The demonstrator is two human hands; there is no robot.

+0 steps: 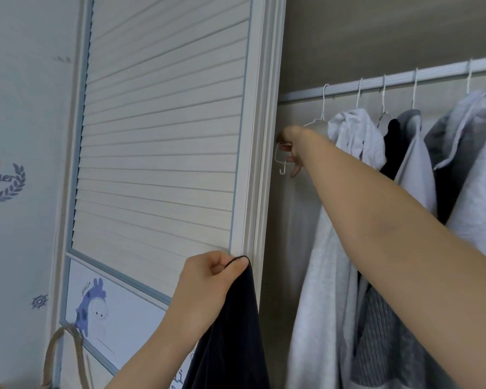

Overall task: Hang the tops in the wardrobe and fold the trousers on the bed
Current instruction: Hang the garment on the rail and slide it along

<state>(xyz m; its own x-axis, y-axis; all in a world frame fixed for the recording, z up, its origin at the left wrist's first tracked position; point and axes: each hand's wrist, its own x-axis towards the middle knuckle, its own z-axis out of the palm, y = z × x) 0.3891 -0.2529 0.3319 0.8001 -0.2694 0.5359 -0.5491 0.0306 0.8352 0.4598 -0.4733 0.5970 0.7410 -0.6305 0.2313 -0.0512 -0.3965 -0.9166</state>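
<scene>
My left hand (208,279) pinches the top edge of a dark navy garment (230,332), which hangs down in front of the wardrobe's door frame. My right hand (291,148) reaches into the open wardrobe and grips the end of an empty white wire hanger (282,160) at the far left of the rail (390,80). The hanger's hook sits over the rail. Grey, white and black tops (357,141) hang on other white hangers to the right of my hand.
A louvred white sliding door (163,122) with a blue cartoon sticker stands left of the opening. The door frame (264,136) lies between my two hands. A beige bag handle (65,355) shows at the lower left, against a pale wall with decals.
</scene>
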